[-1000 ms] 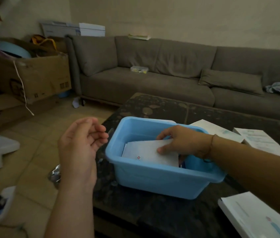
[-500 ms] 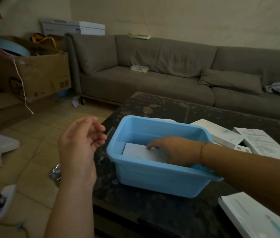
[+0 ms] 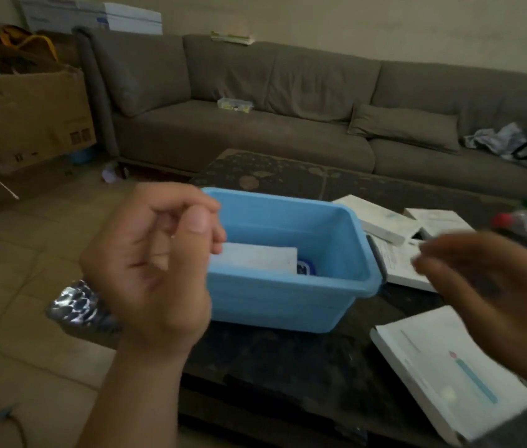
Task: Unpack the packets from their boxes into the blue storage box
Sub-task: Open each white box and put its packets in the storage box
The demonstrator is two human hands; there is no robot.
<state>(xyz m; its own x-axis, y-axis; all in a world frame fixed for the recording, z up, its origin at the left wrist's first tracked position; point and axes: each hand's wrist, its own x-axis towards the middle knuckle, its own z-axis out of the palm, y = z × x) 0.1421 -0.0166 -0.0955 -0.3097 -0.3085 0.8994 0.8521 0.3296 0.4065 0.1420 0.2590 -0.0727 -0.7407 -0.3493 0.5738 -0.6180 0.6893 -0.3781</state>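
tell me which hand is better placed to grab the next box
Right, likely. The right hand hangs open beside the white boxes, while the left hand is across the blue box from them, fingers curled.

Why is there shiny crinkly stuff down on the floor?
A crumpled foil wrapper lies on the floor tiles beside the dark table, left of the blue box. It looks dropped there, away from the white packet inside the box.

The right hand (image 3: 495, 286) is motion-blurred, the left hand (image 3: 155, 266) hides part of the white packet (image 3: 258, 258), and the frame's edge cuts the nearest box (image 3: 449, 373).
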